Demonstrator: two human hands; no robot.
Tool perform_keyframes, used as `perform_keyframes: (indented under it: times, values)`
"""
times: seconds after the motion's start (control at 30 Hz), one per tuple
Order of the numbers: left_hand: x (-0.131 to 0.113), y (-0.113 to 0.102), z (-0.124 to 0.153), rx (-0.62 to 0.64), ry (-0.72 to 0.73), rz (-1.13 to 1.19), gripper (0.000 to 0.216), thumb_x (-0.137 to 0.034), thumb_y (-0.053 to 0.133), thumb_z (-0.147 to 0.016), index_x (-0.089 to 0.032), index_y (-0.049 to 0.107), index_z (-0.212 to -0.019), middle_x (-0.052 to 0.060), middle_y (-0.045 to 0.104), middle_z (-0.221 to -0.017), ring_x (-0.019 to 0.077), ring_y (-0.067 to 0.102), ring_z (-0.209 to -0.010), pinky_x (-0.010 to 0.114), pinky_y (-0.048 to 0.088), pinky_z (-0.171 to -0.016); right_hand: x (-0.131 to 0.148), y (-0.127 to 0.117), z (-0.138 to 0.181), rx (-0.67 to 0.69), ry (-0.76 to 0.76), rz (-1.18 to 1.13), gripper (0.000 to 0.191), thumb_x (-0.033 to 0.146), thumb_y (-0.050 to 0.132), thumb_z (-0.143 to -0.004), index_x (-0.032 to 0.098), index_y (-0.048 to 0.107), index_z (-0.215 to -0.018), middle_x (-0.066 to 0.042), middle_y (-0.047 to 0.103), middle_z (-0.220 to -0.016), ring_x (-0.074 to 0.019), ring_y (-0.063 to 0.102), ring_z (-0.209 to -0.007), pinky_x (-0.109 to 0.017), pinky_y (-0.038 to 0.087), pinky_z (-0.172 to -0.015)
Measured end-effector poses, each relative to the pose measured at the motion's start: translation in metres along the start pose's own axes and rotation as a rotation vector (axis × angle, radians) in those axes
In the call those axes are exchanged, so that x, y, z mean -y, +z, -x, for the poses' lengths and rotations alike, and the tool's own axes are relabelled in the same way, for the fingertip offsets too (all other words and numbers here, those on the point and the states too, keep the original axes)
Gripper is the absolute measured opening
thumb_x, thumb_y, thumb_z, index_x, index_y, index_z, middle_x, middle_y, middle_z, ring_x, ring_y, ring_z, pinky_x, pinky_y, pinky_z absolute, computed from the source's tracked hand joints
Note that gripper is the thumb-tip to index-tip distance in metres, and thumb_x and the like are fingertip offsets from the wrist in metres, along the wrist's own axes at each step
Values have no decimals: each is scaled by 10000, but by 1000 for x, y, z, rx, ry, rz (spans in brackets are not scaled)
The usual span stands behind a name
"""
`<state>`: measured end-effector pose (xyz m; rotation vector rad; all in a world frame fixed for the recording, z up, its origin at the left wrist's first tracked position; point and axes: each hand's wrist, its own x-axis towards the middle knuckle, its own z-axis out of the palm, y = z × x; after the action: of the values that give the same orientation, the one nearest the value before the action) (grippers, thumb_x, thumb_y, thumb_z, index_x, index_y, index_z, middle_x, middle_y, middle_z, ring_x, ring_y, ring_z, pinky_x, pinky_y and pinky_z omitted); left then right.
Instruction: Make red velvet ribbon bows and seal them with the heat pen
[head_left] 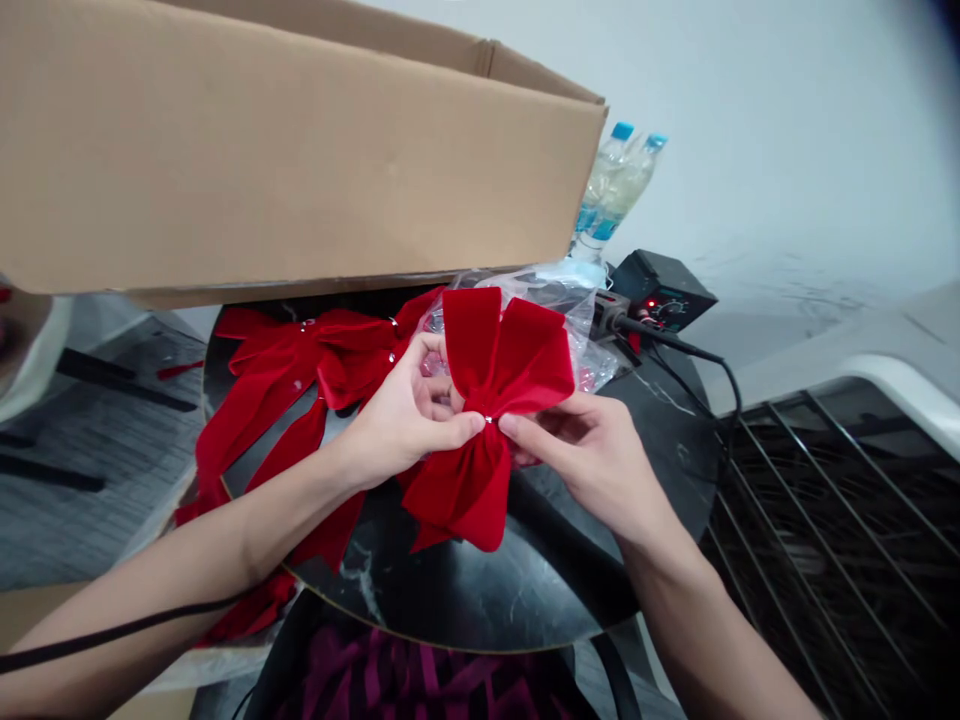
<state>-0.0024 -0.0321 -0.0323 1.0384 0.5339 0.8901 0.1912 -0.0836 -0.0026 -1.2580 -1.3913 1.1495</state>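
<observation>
A red velvet bow (pixel 517 345) is held up over the round black table, its loops spread above and below the knot. My left hand (pixel 420 405) grips it from the left, thumb pressed beside a small shiny bead (pixel 488 420) at the centre. From the right, my right hand (pixel 581 445) pinches the same knot, thumb on the other side of the bead. Fingers of both hands are partly hidden behind the ribbon. Several more red bows (pixel 300 350) lie piled to the left, some tails hanging over the table's edge.
A large cardboard box (pixel 315 170) stands at the back. Clear plastic wrap (pixel 589 350) lies behind the bow. A black control unit (pixel 660 290) with a lit red light, cables and plastic bottles (pixel 619 185) are at the back right. A wire rack (pixel 840 520) stands right of the table (pixel 450 600).
</observation>
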Motion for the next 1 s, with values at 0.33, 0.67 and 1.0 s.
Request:
perform_keyframes:
  times: [0.33,0.67,1.0]
  values:
    - [0,3,1,-3,-63,113,702,-85,881,-701,-279,462,-1231,-46,703,-814,129,694,-662,272,573,-721,-10,5,6,-70,-94,71,142,357,752,-897,216,773,-899,-5,764,-772,-142,681,-620,-255,580,-573]
    - [-2,15,-2,-28,-177,245,688,-157,893,-707,-267,435,-1209,42,767,-1024,246,786,-820,384,646,-754,-7,-1,-3,11,-24,4,231,401,823,-820,186,774,-889,13,709,-625,-133,650,-510,-245,571,-502]
    - [-3,2,-4,-81,-199,166,569,-181,824,-763,-233,460,-1198,42,798,-868,220,756,-573,316,631,-562,-6,-29,20,-328,-622,471,367,151,788,-851,298,727,-1182,-28,756,-956,-189,741,-816,-324,632,-732]
